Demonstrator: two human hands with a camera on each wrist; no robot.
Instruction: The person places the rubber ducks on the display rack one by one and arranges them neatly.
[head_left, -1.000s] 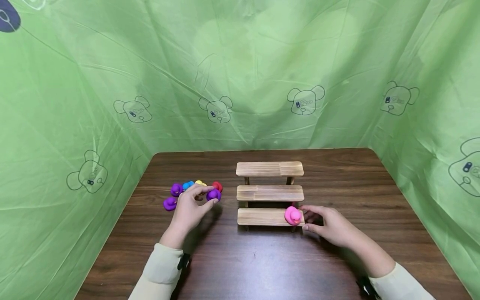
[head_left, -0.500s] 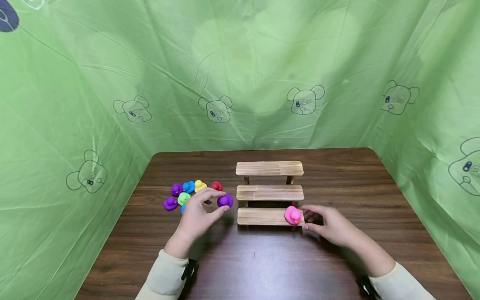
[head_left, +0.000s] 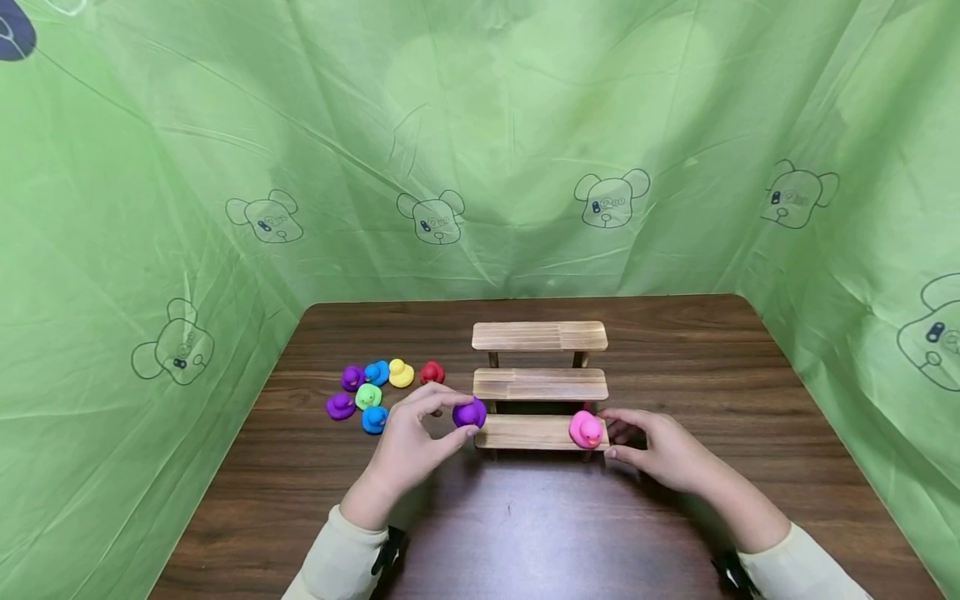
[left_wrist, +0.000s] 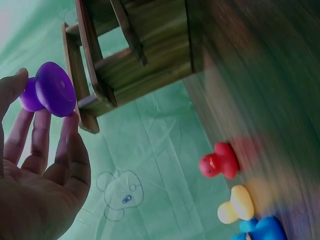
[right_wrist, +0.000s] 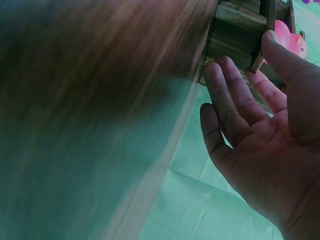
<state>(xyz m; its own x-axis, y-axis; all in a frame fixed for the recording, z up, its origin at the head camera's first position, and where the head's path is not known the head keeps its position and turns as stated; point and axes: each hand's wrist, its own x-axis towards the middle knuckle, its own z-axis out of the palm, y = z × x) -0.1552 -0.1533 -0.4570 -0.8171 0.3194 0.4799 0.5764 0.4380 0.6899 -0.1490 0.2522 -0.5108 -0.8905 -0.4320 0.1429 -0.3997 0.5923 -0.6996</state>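
Observation:
My left hand [head_left: 412, 437] pinches a purple toy duck [head_left: 469, 413] between thumb and fingertips, at the left end of the lowest step of a three-step wooden stand [head_left: 517, 433]. In the left wrist view the duck [left_wrist: 56, 90] shows its round underside and overlaps the stand's edge. A pink toy duck [head_left: 586, 430] sits at the right end of that lowest step. Beside it my right hand [head_left: 660, 450] holds the step's right end, thumb at the front and index finger behind. The right wrist view shows its other fingers [right_wrist: 235, 95] extended below the step.
Left of the stand lie several more toy ducks: a red duck [head_left: 431, 372], a yellow duck [head_left: 401, 373], a green duck [head_left: 368, 396], two blue ones and two purple ones. Green cloth [head_left: 510, 150] surrounds the dark wooden table [head_left: 510, 517] at its back and sides.
My left hand has carried the purple duck rightward and toward me, from the group of ducks to the stand's lowest step. The right hand and the pink duck have stayed put.

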